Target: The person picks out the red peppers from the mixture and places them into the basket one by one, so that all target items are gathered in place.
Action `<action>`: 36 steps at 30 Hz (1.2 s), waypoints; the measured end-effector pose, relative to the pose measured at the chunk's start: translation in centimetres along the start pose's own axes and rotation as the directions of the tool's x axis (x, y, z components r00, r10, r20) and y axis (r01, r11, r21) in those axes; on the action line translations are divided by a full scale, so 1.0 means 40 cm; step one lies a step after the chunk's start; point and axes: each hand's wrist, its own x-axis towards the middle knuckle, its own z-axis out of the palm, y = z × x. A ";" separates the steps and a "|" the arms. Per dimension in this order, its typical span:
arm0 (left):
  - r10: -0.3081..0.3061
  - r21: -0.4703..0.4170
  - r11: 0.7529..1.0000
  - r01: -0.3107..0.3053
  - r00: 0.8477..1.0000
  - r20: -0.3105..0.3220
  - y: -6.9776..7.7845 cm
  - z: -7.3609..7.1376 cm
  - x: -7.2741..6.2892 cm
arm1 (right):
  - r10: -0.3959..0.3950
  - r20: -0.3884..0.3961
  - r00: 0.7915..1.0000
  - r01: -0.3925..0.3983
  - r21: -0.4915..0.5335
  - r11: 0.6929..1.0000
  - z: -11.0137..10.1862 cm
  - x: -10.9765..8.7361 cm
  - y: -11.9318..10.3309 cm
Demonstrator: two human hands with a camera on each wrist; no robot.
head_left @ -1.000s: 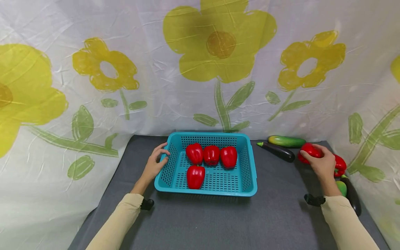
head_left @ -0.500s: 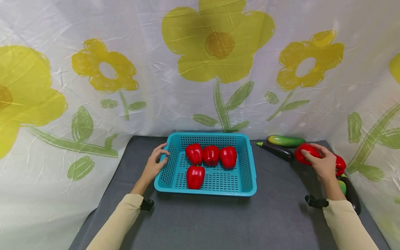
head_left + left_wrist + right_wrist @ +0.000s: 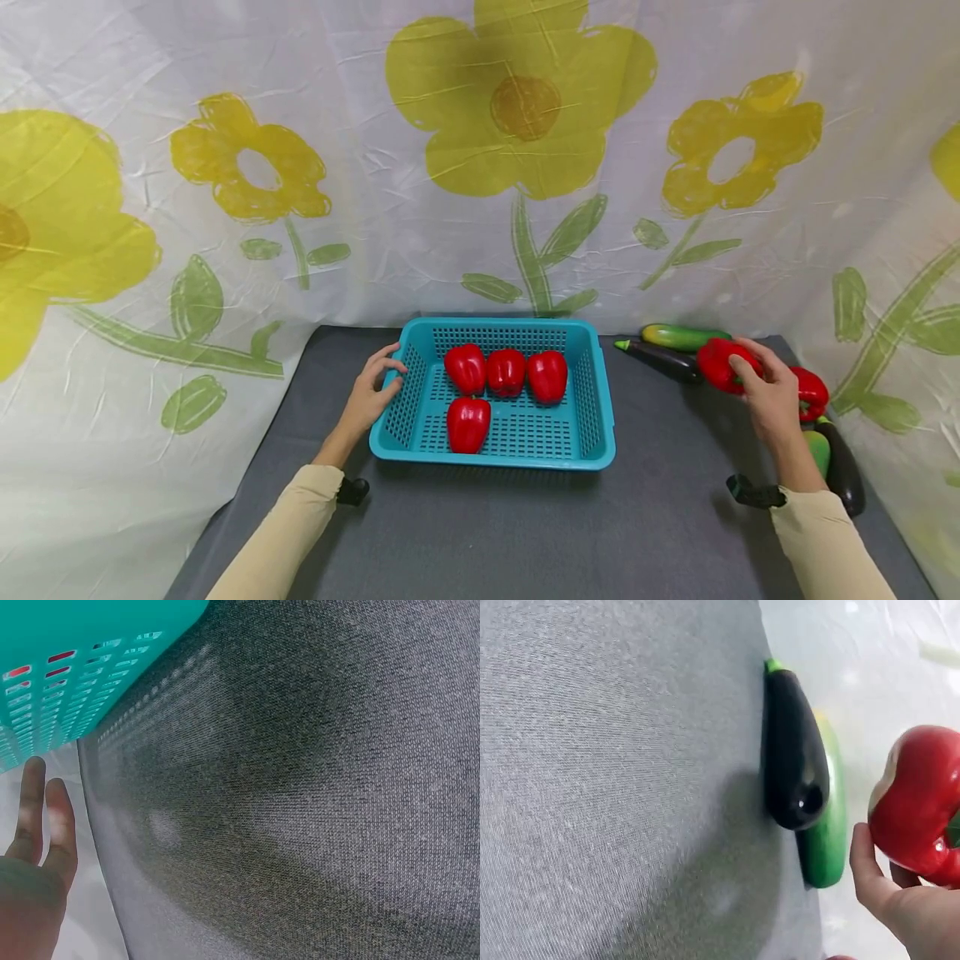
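My right hand (image 3: 772, 400) grips a red bell pepper (image 3: 722, 367) at the right of the table. In the right wrist view that bell pepper (image 3: 922, 802) is held up off the cloth, its green stem partly cut off by the frame edge. My left hand (image 3: 372, 392) is at the left rim of a blue plastic basket (image 3: 495, 461), fingers relaxed and spread; whether they touch the rim is unclear. In the left wrist view two straight fingers (image 3: 61, 825) show beside the basket wall. Several red bell peppers (image 3: 469, 425) lie inside the basket.
A dark eggplant (image 3: 667, 360) and a cucumber (image 3: 682, 337) lie left of the right hand. Another red bell pepper (image 3: 812, 393), a green vegetable (image 3: 817, 450) and a second eggplant (image 3: 843, 467) lie along the right edge. A flowered white cloth (image 3: 360, 250) hangs behind the grey table.
My right hand has moved a little to the left with the bell pepper, uncovering more of the pepper behind it. The left hand and basket have stayed in place.
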 end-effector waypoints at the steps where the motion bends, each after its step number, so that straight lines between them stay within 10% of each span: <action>1: -0.001 0.000 1.000 0.001 1.000 0.001 0.001 0.000 0.000 | -0.010 -0.009 1.000 0.010 -0.029 1.000 0.004 -0.001 -0.001; 18: -0.027 -0.002 1.000 0.027 1.000 -0.005 0.000 0.001 -0.002 | 0.000 0.154 0.988 0.032 -0.204 0.978 0.086 -0.044 -0.094; 36: 0.012 -0.003 1.000 -0.012 1.000 -0.002 0.004 0.001 -0.001 | 0.001 0.248 0.969 0.081 -0.320 0.944 0.110 -0.038 -0.062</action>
